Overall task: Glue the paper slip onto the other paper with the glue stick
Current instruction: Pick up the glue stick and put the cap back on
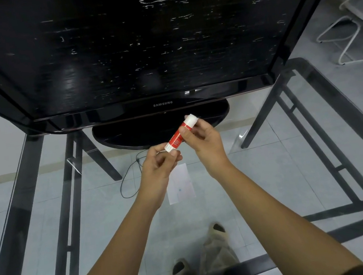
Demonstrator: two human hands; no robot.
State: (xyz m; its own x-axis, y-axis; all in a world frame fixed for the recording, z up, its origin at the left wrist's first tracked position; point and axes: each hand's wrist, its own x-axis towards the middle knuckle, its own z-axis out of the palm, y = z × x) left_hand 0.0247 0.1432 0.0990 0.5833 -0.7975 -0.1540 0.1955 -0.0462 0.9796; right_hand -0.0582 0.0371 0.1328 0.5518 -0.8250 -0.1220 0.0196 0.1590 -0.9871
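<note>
A red glue stick (177, 138) with white ends is held in the air between both hands, tilted up to the right. My right hand (202, 140) grips its upper part near the white cap. My left hand (160, 164) pinches its lower white end. A white sheet of paper (181, 186) lies flat on the glass table (276, 170) just below my hands, partly covered by the left hand. No separate paper slip can be made out.
A large black TV (138, 49) on an oval stand (128, 136) rises right behind my hands. The black metal frame (318, 139) shows through the glass top. A thin cable (130, 181) lies on the floor below. A white wire rack (349, 34) stands at far right.
</note>
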